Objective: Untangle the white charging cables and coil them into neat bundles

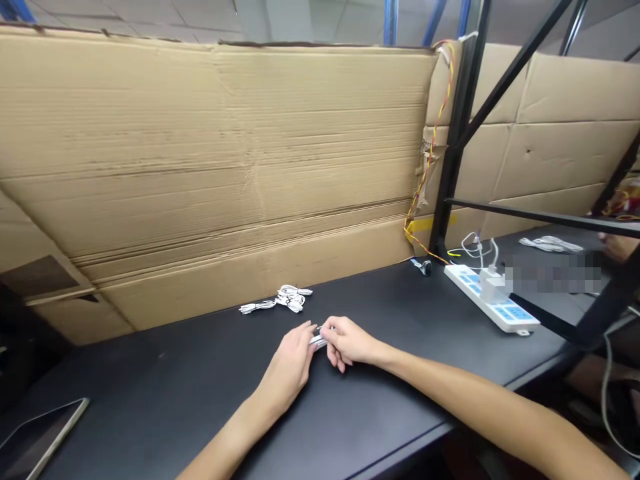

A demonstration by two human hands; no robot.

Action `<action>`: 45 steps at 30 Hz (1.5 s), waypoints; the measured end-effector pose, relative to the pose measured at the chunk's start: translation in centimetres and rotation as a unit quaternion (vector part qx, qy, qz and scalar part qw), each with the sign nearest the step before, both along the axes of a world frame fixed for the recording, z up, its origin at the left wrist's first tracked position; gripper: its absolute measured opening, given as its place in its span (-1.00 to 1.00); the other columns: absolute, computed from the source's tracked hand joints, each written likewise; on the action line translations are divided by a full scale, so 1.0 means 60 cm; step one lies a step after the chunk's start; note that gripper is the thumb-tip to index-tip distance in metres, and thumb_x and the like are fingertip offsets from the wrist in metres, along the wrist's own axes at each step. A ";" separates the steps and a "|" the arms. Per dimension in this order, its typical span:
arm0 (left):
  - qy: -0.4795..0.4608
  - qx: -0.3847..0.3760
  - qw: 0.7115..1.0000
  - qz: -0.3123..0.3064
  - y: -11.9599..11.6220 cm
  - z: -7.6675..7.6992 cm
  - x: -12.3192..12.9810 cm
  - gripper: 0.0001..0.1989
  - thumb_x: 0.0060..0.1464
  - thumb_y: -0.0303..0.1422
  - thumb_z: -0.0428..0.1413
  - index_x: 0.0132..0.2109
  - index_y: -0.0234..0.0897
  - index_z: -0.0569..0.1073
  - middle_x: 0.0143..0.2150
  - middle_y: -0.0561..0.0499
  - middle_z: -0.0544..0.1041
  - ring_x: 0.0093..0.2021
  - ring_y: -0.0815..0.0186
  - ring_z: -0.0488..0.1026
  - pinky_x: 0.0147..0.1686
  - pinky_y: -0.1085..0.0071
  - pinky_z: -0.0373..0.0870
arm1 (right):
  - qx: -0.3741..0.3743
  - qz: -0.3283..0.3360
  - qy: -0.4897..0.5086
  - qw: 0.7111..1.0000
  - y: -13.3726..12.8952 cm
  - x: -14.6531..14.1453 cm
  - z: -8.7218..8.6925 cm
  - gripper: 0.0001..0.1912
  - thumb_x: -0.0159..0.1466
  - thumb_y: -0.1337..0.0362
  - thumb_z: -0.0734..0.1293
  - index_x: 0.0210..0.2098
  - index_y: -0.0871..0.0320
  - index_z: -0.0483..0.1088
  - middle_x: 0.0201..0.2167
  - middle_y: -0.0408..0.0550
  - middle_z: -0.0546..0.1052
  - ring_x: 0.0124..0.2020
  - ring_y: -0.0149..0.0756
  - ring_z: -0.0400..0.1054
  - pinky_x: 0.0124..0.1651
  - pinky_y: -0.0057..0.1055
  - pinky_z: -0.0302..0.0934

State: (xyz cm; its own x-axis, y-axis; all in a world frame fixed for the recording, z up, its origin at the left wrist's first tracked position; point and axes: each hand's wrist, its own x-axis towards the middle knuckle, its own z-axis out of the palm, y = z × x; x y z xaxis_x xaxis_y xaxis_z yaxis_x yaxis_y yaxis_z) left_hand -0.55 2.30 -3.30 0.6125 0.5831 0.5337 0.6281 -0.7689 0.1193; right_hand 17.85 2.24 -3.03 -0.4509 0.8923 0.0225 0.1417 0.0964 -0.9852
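Between my two hands, low over the black table, is a folded bundle of white cable (319, 341). My left hand (290, 360) wraps around its left end, fingers closed. My right hand (347, 341) pinches at the bundle's right end with thumb and forefinger, the other fingers curled below. A small dark bit shows at the top of the bundle, too small to make out. Most of the bundle is hidden by my fingers. Beyond my hands, near the cardboard, lie tied bundles of white cable (291, 299).
A white power strip (463, 283) with a plugged-in charger (494, 287) lies at right, by a black metal frame (453, 160). A phone (45, 440) rests at front left. Cardboard (240, 153) walls the back. Another person's hand (620, 247) and more white cable (550, 244) appear at far right.
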 end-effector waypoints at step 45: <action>0.167 -0.069 0.976 0.124 -0.014 0.005 0.019 -0.64 -0.15 -0.76 -0.18 -0.27 -0.33 0.30 -0.35 -0.11 0.37 -0.35 0.16 0.36 -0.35 0.31 0.25 | 0.139 -0.111 0.037 0.983 -0.012 -0.001 0.026 -0.79 0.28 0.15 0.15 -0.41 0.14 0.19 -0.61 -0.25 0.34 -0.73 -0.54 0.21 -0.66 -0.61 0.07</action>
State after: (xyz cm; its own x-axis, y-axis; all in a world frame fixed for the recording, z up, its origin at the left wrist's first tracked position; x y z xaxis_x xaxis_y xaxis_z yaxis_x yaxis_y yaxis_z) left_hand 0.58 1.49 -2.98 0.5703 0.7874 0.2340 0.8141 -0.5798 -0.0331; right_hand 17.79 1.51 -1.44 -0.2336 0.9232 0.3052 0.1177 0.3384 -0.9336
